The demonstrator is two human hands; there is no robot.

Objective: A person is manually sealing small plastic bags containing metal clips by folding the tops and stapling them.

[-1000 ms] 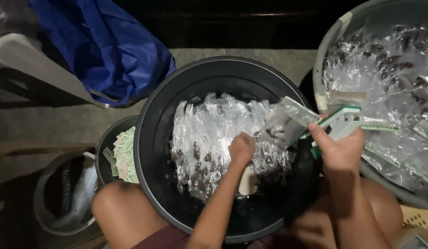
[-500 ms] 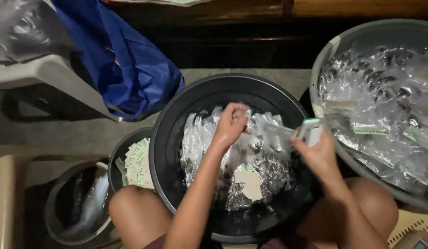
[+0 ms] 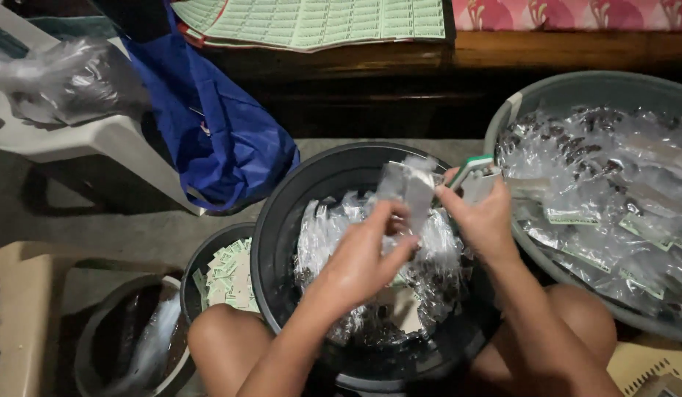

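Fingers of the left hand [image 3: 366, 254] and right hand [image 3: 482, 213] pinch a small clear packet [image 3: 407, 184] between them, above the black tub [image 3: 297, 198] of packets held between the knees. Beyond, a grey basin [image 3: 576, 88] holds more packets, and a blue bag [image 3: 223, 132] hangs left.

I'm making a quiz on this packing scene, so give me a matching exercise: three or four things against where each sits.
Things:
1. black basin
2. grey tub
3. blue bag
4. small bucket of green labels

Places:
a. far right
b. upper left, against a white chair
c. between the knees
d. by the left knee

Pairs: 1-c, 2-a, 3-b, 4-d
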